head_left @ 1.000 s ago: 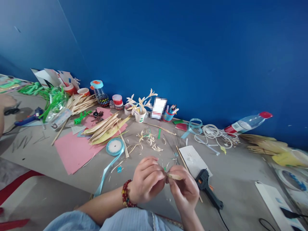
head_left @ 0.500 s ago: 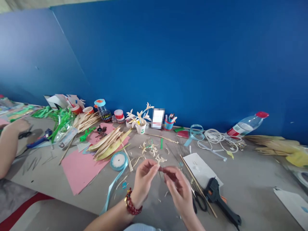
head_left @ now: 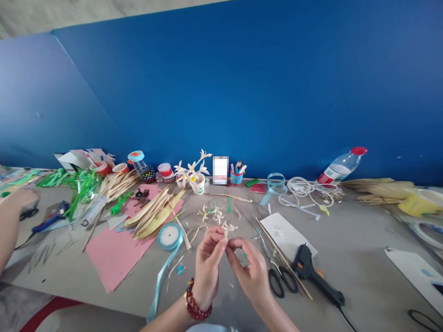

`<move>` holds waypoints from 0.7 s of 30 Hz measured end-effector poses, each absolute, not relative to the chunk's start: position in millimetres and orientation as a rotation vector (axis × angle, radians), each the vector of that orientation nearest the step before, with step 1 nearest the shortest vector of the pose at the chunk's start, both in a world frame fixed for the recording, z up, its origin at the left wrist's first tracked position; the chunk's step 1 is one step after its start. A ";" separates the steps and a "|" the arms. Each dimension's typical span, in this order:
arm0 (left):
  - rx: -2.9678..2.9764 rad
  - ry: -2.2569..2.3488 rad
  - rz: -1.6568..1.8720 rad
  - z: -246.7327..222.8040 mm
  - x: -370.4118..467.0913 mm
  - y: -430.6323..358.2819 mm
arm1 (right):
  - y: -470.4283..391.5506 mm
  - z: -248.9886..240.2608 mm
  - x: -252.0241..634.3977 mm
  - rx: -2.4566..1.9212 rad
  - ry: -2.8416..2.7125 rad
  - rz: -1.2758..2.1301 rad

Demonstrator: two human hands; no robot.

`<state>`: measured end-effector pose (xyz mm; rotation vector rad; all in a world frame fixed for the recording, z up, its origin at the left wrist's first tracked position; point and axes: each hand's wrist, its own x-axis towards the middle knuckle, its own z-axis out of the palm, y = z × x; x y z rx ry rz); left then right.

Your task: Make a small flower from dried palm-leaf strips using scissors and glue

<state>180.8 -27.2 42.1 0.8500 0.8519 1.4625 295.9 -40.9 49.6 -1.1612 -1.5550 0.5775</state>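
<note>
left hand (head_left: 207, 263): raised above the table's near edge, red bead bracelet (head_left: 195, 305) at the wrist, thumb and forefinger pinched together at the top on a small pale strip piece.
right hand (head_left: 251, 269): just beside the left, thumb and forefinger closed toward the same spot, the other fingers loosely curled.
strip piece (head_left: 226, 236): tiny and pale, between the two sets of fingertips and above both palms; its long axis cannot be told at this size, and both hands are equally near it.
scissors (head_left: 282, 281): black handles flat on the table, just to the right of the right hand.
glue gun (head_left: 313, 276): black, beyond the scissors, nose toward a white sheet.
ribbon spool (head_left: 169, 236): light blue, left of the hands, its tail trailing to the table's near edge.
pale trimmings (head_left: 212, 214): scattered on the grey table (head_left: 346, 258) beyond the hands.
another person's hand (head_left: 19, 200): far left, resting by a blue tool.
change: the hands have risen and now pinch higher and closer; half a second ago they sat a little apart, a second ago low with a longer strip visible; the view has tilted up, and the scissors show fully.
</note>
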 end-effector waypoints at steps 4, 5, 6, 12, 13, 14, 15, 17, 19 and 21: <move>0.816 0.834 1.451 44.7 182.2 -28.7 | -42.0 53.2 294.7 -1.142 -1.461 0.710; 0.807 0.823 1.441 45.6 182.2 -29.0 | -42.0 53.5 294.7 -1.121 -1.418 0.790; 0.798 0.809 1.429 46.7 182.0 -29.3 | -41.9 53.6 294.8 -1.087 -1.368 0.885; 0.826 0.681 1.278 59.1 172.8 -27.1 | -38.9 52.5 297.1 -0.811 -0.953 1.470; 0.834 0.661 1.246 62.1 170.3 -26.3 | -38.5 52.7 297.7 -0.776 -0.890 1.556; 0.834 0.644 1.221 65.2 167.9 -25.5 | -38.1 52.9 298.4 -0.743 -0.833 1.637; 0.829 0.631 1.192 68.3 165.5 -24.8 | -37.9 53.3 298.9 -0.706 -0.778 1.718; 0.814 0.620 1.125 73.8 161.8 -23.6 | -37.8 54.2 299.3 -0.620 -0.681 1.862; 0.809 0.623 1.045 77.8 159.7 -22.7 | -38.0 54.6 298.9 -0.540 -0.612 1.966; 0.818 0.634 1.006 79.8 159.4 -22.2 | -38.2 54.0 298.4 -0.506 -0.597 2.010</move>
